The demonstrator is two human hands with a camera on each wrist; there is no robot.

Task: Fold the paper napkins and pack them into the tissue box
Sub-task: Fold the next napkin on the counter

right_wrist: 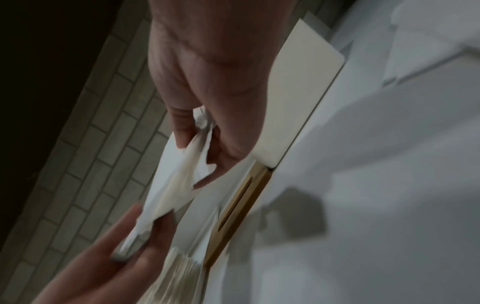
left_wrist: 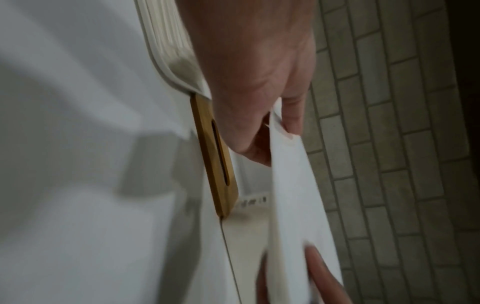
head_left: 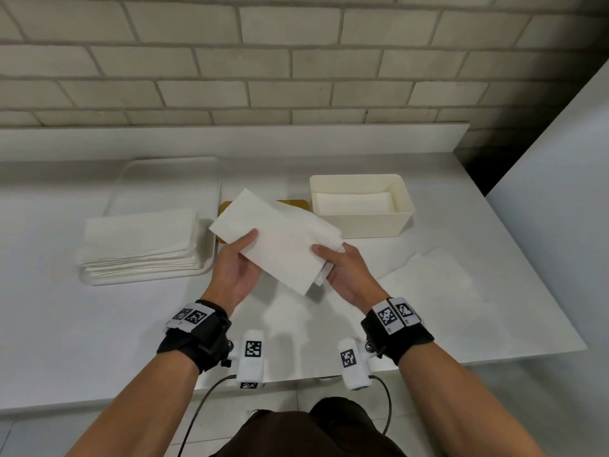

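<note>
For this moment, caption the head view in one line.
Both hands, left hand and right hand, hold a folded napkin before the open tissue box.

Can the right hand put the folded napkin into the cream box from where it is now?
Probably yes. The open cream plastic tissue box stands just beyond the right hand, with nothing between them. Its wooden lid lies off to the side. The left hand grips the folded white paper napkin too, and must let go.

White napkin (head_left: 280, 239), cream tissue box (head_left: 372, 222)
</note>
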